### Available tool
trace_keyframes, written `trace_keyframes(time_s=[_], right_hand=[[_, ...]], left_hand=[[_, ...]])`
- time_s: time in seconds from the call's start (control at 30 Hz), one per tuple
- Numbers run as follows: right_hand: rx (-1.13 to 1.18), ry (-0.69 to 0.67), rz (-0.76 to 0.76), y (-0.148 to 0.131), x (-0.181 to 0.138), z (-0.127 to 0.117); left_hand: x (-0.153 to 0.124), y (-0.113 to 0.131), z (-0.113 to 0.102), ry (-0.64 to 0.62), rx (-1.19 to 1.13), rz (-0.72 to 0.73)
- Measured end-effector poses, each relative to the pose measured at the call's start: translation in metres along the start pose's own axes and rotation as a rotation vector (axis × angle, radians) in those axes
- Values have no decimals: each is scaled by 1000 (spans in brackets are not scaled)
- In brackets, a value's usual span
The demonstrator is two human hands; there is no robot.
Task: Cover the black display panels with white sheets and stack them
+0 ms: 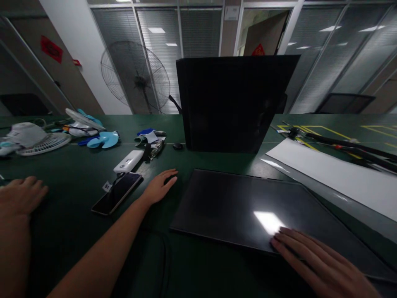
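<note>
A flat, glossy black panel like a monitor screen [226,203] lies on the green table, with a ceiling light mirrored in it. My right hand [316,260] rests on its near right part, fingers stretched out and holding nothing. To the left of the panel, apart from it, my left hand [159,186] is over the tabletop with fingers and thumb apart and nothing in them. Close by on its left are a dark phone [119,194] and a white power-bank-like block [128,161]. Behind the panel, a large black board-like thing [232,103] stands upright.
Another person's hand [23,194] lies at the far left. Fan parts [43,138] and a light blue fan blade [104,140] are beyond it. A small black mouse-like object [178,146], white sheet [335,178] and black rods [347,145] also lie on the table [133,244].
</note>
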State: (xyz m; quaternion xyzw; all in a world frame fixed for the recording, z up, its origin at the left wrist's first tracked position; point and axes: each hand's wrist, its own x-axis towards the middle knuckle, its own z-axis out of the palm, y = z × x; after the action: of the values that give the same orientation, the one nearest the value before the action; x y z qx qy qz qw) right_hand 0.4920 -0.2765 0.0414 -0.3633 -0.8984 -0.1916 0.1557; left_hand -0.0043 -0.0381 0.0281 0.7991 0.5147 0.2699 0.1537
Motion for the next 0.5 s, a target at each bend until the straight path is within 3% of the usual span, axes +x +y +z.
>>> trace_keyframes(time_s=[0.13, 0.23, 0.3, 0.4, 0.5], right_hand=[[320, -300, 118, 13, 54, 21], [563, -462, 320, 68, 76, 30], [507, -361, 527, 121, 77, 42], [196, -198, 762, 198, 59, 69], [108, -296, 893, 249, 30, 99]], left_hand=[[-4, 7, -8, -104, 23, 56], [-6, 10, -10, -222, 150, 66], [-6, 11, -10, -251, 202, 51], [-5, 13, -9, -231, 221, 14], [-3, 14, -7, -203, 240, -40]])
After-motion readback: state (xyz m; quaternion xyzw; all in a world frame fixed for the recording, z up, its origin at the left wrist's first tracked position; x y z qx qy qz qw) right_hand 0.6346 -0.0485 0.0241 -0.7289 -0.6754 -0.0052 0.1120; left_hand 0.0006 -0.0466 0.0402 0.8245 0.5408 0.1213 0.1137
